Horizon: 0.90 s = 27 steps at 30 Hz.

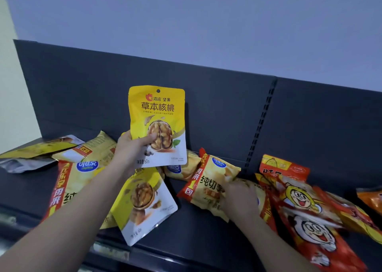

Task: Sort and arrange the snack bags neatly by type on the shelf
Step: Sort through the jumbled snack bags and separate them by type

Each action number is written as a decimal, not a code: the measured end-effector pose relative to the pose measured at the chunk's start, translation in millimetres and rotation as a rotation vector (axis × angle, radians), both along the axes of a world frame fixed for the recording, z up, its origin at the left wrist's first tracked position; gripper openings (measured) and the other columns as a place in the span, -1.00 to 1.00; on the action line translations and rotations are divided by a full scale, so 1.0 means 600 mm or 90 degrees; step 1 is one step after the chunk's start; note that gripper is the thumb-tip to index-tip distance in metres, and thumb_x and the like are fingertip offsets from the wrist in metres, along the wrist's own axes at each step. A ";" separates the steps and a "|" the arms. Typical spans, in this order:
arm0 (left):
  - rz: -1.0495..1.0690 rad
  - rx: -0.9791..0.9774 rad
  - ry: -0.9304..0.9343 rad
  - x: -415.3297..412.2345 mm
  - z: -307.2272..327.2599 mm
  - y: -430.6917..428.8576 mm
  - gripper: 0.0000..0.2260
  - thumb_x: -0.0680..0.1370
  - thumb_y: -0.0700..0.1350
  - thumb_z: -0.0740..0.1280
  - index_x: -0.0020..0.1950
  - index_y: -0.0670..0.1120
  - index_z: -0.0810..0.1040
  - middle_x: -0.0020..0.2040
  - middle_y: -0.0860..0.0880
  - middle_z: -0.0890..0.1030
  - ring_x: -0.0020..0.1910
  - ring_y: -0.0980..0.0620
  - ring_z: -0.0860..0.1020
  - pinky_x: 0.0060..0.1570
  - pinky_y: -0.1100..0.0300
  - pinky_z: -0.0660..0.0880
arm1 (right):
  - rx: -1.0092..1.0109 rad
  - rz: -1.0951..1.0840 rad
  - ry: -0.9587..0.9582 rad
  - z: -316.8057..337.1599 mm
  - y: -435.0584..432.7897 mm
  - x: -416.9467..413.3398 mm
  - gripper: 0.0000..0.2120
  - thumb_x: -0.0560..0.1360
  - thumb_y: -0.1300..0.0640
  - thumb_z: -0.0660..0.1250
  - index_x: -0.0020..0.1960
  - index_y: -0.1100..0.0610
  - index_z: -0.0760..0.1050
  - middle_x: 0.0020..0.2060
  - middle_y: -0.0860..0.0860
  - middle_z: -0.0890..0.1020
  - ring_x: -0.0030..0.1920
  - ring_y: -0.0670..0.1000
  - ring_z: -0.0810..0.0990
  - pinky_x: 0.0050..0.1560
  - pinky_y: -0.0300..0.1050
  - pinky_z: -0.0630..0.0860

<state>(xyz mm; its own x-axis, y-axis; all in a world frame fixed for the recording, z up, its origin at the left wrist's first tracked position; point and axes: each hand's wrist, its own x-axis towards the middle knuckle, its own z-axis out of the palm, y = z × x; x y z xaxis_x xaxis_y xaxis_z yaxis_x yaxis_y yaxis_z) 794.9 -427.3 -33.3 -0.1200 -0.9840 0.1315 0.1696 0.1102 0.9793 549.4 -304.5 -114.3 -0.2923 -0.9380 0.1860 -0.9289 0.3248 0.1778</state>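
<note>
Yellow walnut pouch (pixel 157 124) is upright above the dark shelf (pixel 206 240), fingers (pixel 126 136) of my left hand (pixel 132 149) curled round its lower corner. Rightward, my right hand (pixel 239 199) lies on a yellow crisp bag (pixel 208 187) beside red bags (pixel 310 209); whether it grips, I cannot tell.

A shop: a dark metal display shelf (pixel 196 230) with a slotted upright (pixel 260 122) carries loose packaged snack bags (pixel 208 187).

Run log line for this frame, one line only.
left hand grips walnut bag upright above shelf | right hand on chip bag, grip unclear | sort: not done
</note>
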 end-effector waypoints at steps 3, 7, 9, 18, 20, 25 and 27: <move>-0.013 0.004 0.026 0.023 0.009 -0.026 -0.76 0.49 -0.20 0.45 0.13 -0.24 0.58 -0.03 -0.18 0.70 -0.13 -0.18 0.61 -0.20 -0.02 0.46 | 0.010 -0.061 -0.040 0.010 -0.020 0.026 -0.64 0.47 -0.09 0.27 0.21 0.01 0.49 0.17 0.00 0.53 0.26 0.07 0.44 0.28 0.11 0.29; -0.025 0.000 0.019 0.054 0.014 -0.051 -0.78 0.50 -0.21 0.44 0.12 -0.24 0.58 -0.06 -0.14 0.69 -0.19 -0.10 0.60 -0.27 0.05 0.44 | -0.071 0.063 -0.113 0.044 -0.055 0.112 -0.65 0.47 -0.16 0.23 0.12 0.03 0.48 0.08 0.00 0.51 0.17 0.07 0.43 0.06 -0.07 0.37; -0.029 0.009 0.020 0.072 0.012 -0.062 -0.83 0.50 -0.22 0.44 0.07 -0.21 0.60 -0.12 -0.10 0.70 -0.23 -0.05 0.60 -0.30 0.10 0.42 | -0.073 0.130 -0.260 0.052 -0.075 0.164 -0.70 0.50 -0.20 0.25 -0.05 0.04 0.48 -0.12 -0.04 0.55 -0.03 0.03 0.51 -0.23 -0.13 0.34; -0.032 0.070 0.061 0.197 0.012 -0.109 -0.77 0.50 -0.22 0.41 0.14 -0.24 0.57 0.06 -0.18 0.68 0.08 -0.18 0.62 0.13 -0.09 0.49 | 0.078 0.049 -0.701 0.022 -0.151 0.229 -0.58 0.26 -0.01 0.63 -0.06 0.12 0.50 -0.06 0.07 0.67 -0.09 0.11 0.68 -0.12 0.11 0.65; -0.046 0.106 0.104 0.222 0.008 -0.119 -0.70 0.48 -0.20 0.43 0.17 -0.27 0.56 0.14 -0.23 0.64 0.16 -0.22 0.59 0.27 -0.16 0.45 | 0.066 0.045 -0.827 0.053 -0.158 0.220 -0.56 0.28 0.12 0.63 -0.07 0.24 0.44 -0.12 0.14 0.64 -0.24 0.14 0.69 -0.35 0.01 0.63; -0.193 0.204 0.161 0.250 -0.007 -0.130 -0.14 0.05 -0.11 0.67 0.32 -0.26 0.51 0.24 -0.23 0.57 0.14 -0.23 0.58 0.18 -0.14 0.51 | -0.100 0.162 -0.893 0.116 -0.191 0.224 -0.68 0.30 0.16 0.61 -0.22 0.17 0.46 -0.20 0.11 0.70 -0.25 0.13 0.71 -0.29 0.12 0.63; -0.210 0.201 0.154 0.249 -0.009 -0.134 -0.12 0.05 -0.11 0.67 0.32 -0.26 0.50 0.25 -0.24 0.55 0.11 -0.22 0.59 0.14 -0.13 0.54 | -0.213 0.159 -0.893 0.116 -0.214 0.241 -0.75 0.31 0.16 0.60 -0.16 0.12 0.54 -0.18 0.07 0.71 -0.14 0.14 0.70 -0.07 0.18 0.63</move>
<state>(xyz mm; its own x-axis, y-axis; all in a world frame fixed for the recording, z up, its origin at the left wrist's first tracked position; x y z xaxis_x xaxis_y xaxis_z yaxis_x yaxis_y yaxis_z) 944.1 -507.5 -38.7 -0.4337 -0.8950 -0.1041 0.3706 -0.2825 0.8848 694.0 -432.8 -44.4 -0.2535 -0.9615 0.1060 -0.3095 -0.0232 -0.9506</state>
